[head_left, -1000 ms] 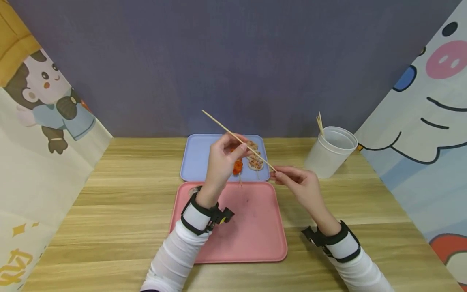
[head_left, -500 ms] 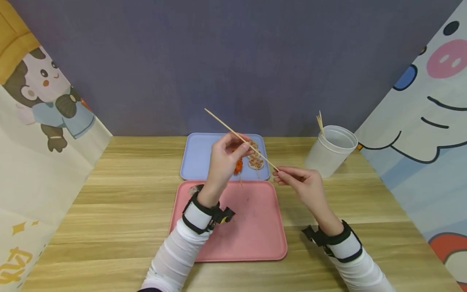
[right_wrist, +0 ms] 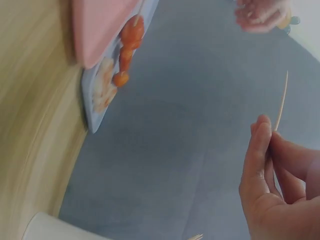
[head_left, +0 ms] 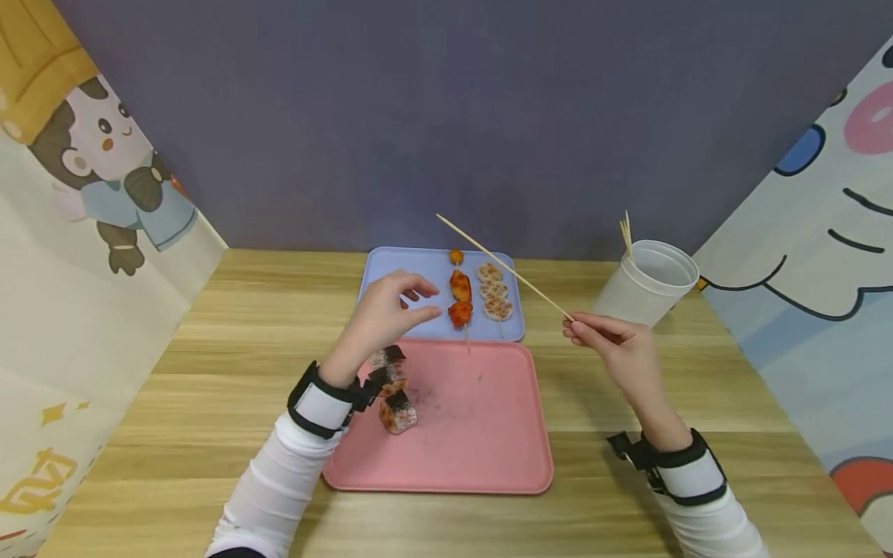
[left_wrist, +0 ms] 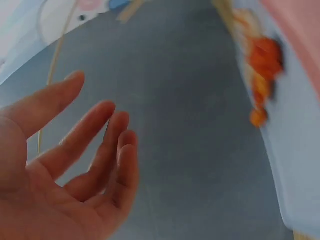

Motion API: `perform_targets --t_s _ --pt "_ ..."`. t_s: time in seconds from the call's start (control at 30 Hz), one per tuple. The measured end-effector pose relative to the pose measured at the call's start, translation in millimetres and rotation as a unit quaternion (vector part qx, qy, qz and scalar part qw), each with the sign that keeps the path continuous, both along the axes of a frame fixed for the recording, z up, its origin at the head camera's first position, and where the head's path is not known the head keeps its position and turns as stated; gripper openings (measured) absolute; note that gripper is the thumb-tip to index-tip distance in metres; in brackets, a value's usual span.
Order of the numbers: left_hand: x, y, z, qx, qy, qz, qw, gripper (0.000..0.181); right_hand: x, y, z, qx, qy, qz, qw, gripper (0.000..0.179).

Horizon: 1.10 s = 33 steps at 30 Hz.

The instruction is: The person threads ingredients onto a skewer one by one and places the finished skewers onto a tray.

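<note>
At the far left, a printed panel with a cartoon figure [head_left: 105, 139] is seen beside the wooden table [head_left: 195, 364]. Next, the left hand [head_left: 387, 310] is held over the near-left part of the blue tray [head_left: 418, 260], its thumb and fingers parted, with a gap left between their tips. Beneath that wrist, dark-topped pieces of food [head_left: 398, 412] are set at the left side of the pink tray [head_left: 481, 449]; some are partly hidden by the wristband. On the blue tray, an orange-red skewer [head_left: 460, 287] is laid, and just to its right a skewer of round slices [head_left: 498, 308].

Above these, a bare wooden stick [head_left: 530, 287] is held aslant, well apart from the left fingertips. By the right hand [head_left: 621, 345] its lower end is pinched between thumb and fingers, so that nearly its whole length is stretched up and leftward from that grip, its far tip seen against the dark wall [head_left: 314, 155]. Just behind the right hand a white tub [head_left: 638, 291] is placed, with thin sticks [head_left: 625, 234] seen at its left rim. At the far right, another printed panel [head_left: 823, 287] is seen.
</note>
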<state>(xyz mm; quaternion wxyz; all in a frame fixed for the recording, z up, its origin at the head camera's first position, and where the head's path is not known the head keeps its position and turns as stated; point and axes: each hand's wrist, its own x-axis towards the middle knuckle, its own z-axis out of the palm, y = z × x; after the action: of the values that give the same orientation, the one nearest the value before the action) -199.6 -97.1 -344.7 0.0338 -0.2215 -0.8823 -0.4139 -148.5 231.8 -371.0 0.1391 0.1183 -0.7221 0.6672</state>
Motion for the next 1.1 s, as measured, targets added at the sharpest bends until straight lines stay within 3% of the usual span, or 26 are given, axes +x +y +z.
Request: perform_targets --t_s 0.1,0.2,0.37,0.63,0.77,0.97,1.1 --pt "-1.6 -12.1 -6.9 -0.049 0.019 -0.025 0.9983 0.025 -1.0 6 -1.5 0.004 -0.001 -0.007 1.0 0.025" --pt "-5.4 -22.1 -13.6 -0.107 0.041 -0.077 0.9904 0.028 -0.7 13 -2.4 0.007 -0.003 -0.013 0.9999 0.026" --pt "-12.5 -34.5 -25.3 -0.192 0.048 -0.163 0.9666 0.033 1.3 24 -4.4 0.022 -0.012 -0.021 0.9995 0.028" --pt "-16.0 -50.3 -45.0 -0.272 0.076 -0.234 0.9305 0.051 3.4 33 -4.7 0.068 -0.032 -0.034 0.9966 0.031" --pt "-16.0 -55.5 -54.3 -0.283 0.076 -0.251 0.9228 0.049 2.7 35 -4.2 0.061 -0.024 -0.031 0.9974 0.03" --pt "-16.4 -59.6 -63.0 -0.3 0.056 -0.246 0.9199 0.05 3.3 37 -2.9 0.067 -0.028 -0.039 0.9966 0.03" --pt "-17.6 -59.1 -65.7 -0.306 0.068 -0.246 0.9172 0.048 4.0 37 -1.6 0.078 -0.035 -0.049 0.9951 0.03"
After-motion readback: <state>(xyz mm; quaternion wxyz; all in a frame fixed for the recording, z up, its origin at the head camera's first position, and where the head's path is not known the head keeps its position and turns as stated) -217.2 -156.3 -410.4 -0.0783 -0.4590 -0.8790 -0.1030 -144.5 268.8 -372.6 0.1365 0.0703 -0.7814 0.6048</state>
